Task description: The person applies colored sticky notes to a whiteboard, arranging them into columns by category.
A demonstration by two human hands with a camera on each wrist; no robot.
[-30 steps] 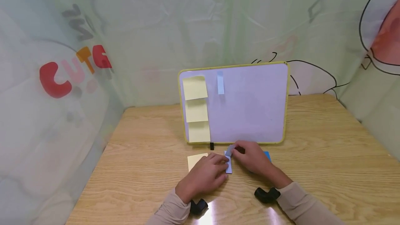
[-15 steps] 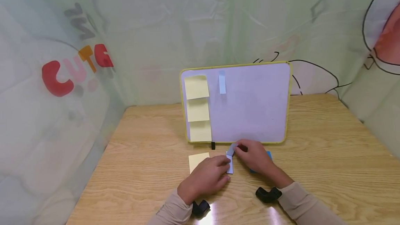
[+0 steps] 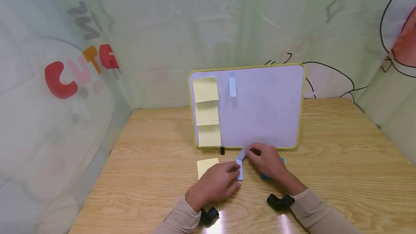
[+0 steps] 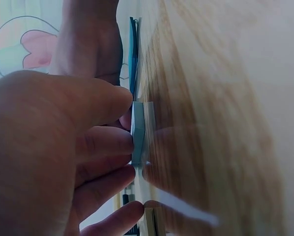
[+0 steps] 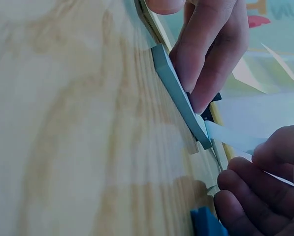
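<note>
A narrow pad of light blue sticky notes (image 3: 240, 173) lies on the wooden table in front of the whiteboard. My left hand (image 3: 214, 181) presses its fingertips on the pad, thumb at the near side. Between thumb and forefinger my right hand (image 3: 267, 159) pinches the top sticky note (image 3: 242, 153), which is lifted and bends up from the pad's far end. The right wrist view shows the thick pad (image 5: 179, 96) flat under the left fingers and the raised sheet (image 5: 233, 136) stretched toward the right fingertips.
A yellow-framed whiteboard (image 3: 263, 115) stands behind, bearing a column of yellow sticky notes (image 3: 207, 113) and one narrow blue note (image 3: 232, 86). A pale yellow pad (image 3: 205, 166) lies partly behind the left hand. Under the right hand a darker blue object (image 3: 266, 177) is mostly hidden.
The right hand has moved slightly away and to the right, raising the top sheet further from the pad. The left hand stays pressing on the pad; the view shifts a little.
</note>
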